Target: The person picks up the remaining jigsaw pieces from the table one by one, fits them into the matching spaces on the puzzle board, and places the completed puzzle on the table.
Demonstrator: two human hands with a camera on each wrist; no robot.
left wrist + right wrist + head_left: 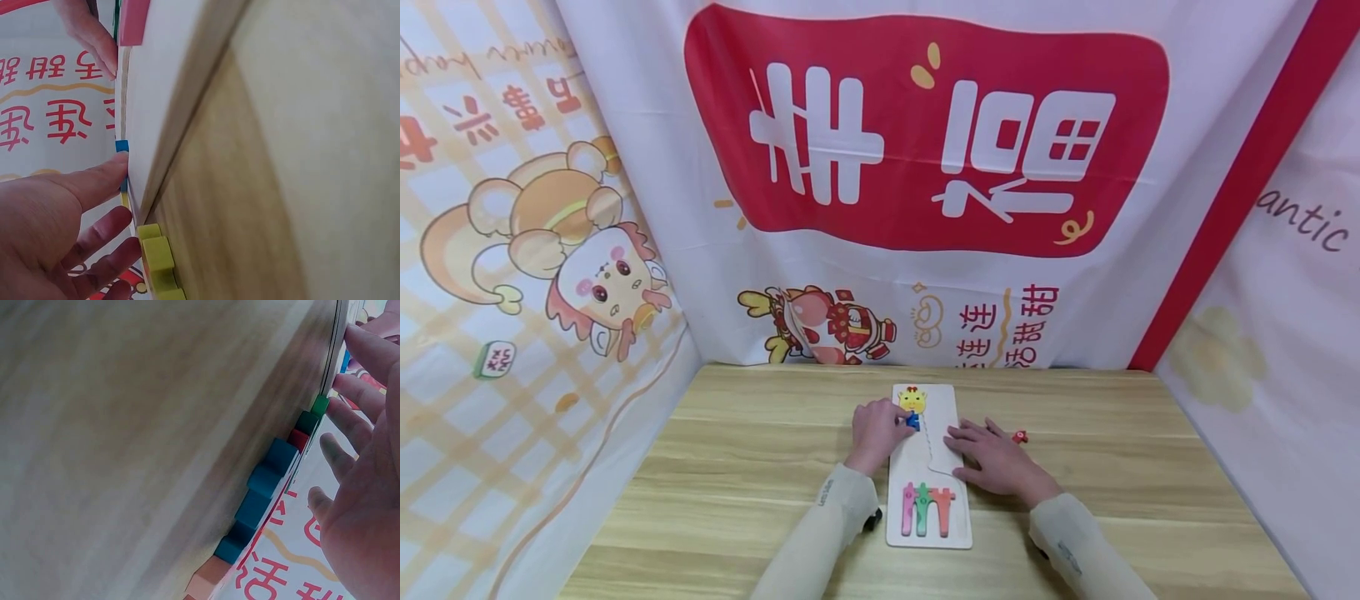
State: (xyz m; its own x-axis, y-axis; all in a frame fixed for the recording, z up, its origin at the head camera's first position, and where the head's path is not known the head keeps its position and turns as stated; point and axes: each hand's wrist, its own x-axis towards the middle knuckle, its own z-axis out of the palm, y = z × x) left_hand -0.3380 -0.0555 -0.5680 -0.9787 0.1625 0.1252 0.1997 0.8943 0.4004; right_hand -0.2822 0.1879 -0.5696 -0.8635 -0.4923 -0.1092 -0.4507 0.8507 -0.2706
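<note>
A white wooden puzzle board (943, 408) lies lengthwise on the table, a yellow giraffe head (912, 402) at its far end. Just below the head, my left hand (876, 429) pinches a small blue puzzle piece (913, 422) at the board's surface. The left thumb (103, 178) lies across the blue piece in the left wrist view, and other fingers extend past it. My right hand (996, 458) is spread, fingertips resting along the board's right edge. Pink (907, 510), green (922, 510) and orange (942, 510) leg-shaped pieces sit at the near end.
A red piece (1019, 437) lies beyond the right hand. Beneath that hand, the right wrist view shows blue (255, 506), green (319, 405) and salmon pieces (209, 575). A yellow piece (161, 262) lies left of the board. Printed cloth (925, 308) hangs behind the table.
</note>
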